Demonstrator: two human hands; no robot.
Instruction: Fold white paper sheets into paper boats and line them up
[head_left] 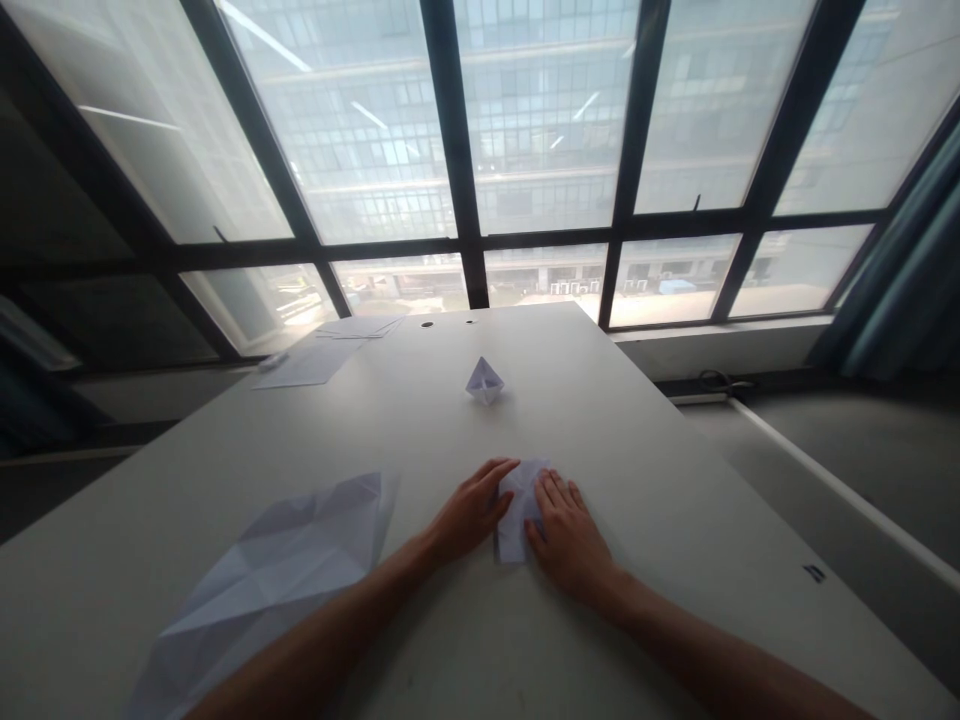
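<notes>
A small folded sheet of white paper lies flat on the white table in front of me. My left hand rests at its left edge, thumb and forefinger reaching apart onto the paper. On its right side my right hand lies flat, fingers stretched out over the edge and covering part of it. Creases run across the visible strip between the hands. Beyond them stands a folded paper boat.
To the left, a large creased paper sheet lies partly under my left forearm. Flat papers rest at the far left of the table. Tall windows stand behind the far edge. A small dark mark is at the right.
</notes>
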